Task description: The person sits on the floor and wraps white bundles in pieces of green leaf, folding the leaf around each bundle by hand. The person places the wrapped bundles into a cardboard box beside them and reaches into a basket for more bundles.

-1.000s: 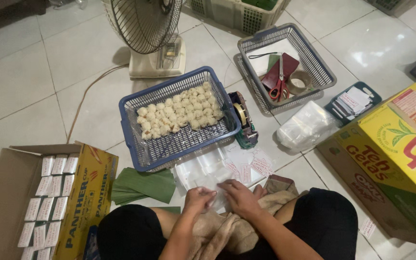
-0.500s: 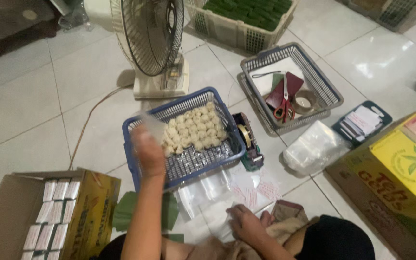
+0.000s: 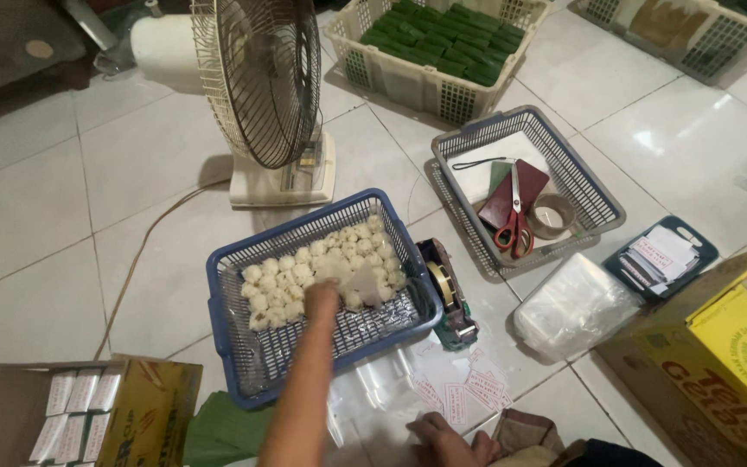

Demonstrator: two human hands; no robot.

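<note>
The left hand (image 3: 322, 297) reaches into the blue basket (image 3: 226, 342) on the floor, fingers closed on a clear bag (image 3: 363, 281) over the white balls (image 3: 283, 281) (piled at the far end). The right hand (image 3: 443, 437) rests half open on plastic sheets (image 3: 382, 393), holding nothing.

Left hand (image 3: 322, 297) over pale dumplings (image 3: 317, 268) in blue basket (image 3: 226, 333), right hand (image 3: 447, 437) on floor.

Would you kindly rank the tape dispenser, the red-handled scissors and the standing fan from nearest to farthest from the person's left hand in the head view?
From the left hand, in the blue basket:
1. Tape dispenser, just right of that basket.
2. Red-handled scissors, in the grey basket farther right.
3. Standing fan, at the top, beyond the basket.
</note>
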